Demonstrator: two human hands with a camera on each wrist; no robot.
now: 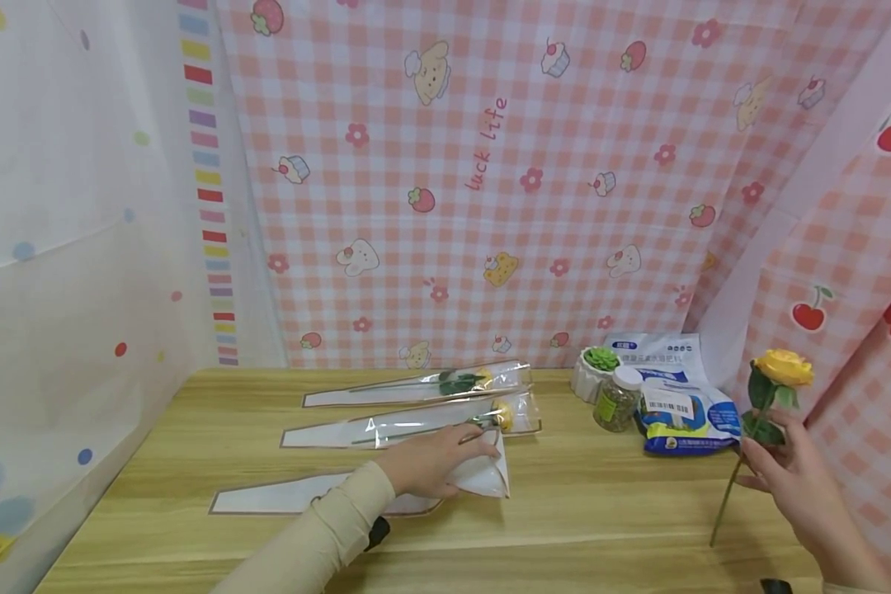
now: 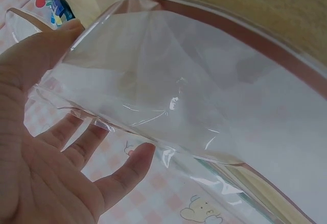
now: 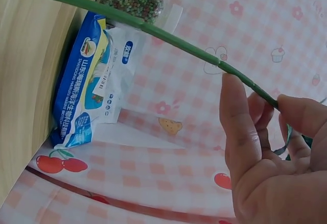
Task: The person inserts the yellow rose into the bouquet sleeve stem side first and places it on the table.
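My left hand (image 1: 434, 460) grips the wide end of a clear-and-white flower sleeve (image 1: 248, 501) with a brown border. In the left wrist view the thumb lies at one edge of the sleeve (image 2: 168, 71) and the fingers at the other, its mouth bulging between them. No flower shows inside. On the right, my right hand (image 1: 798, 478) pinches a yellow rose (image 1: 783, 367) by its green stem, bloom up. The right wrist view shows the bare stem (image 3: 179, 45) running out past thumb and fingertips; the bloom is out of that view.
Behind the left hand lie two sleeves, a nearer sleeve (image 1: 319, 436) and a farther sleeve (image 1: 334, 398), each with a yellow rose inside. At the back right stand a potted succulent (image 1: 601, 359), a jar (image 1: 616, 404) of granules and blue-and-white packets (image 1: 690, 421). Patterned cloth hangs around the table.
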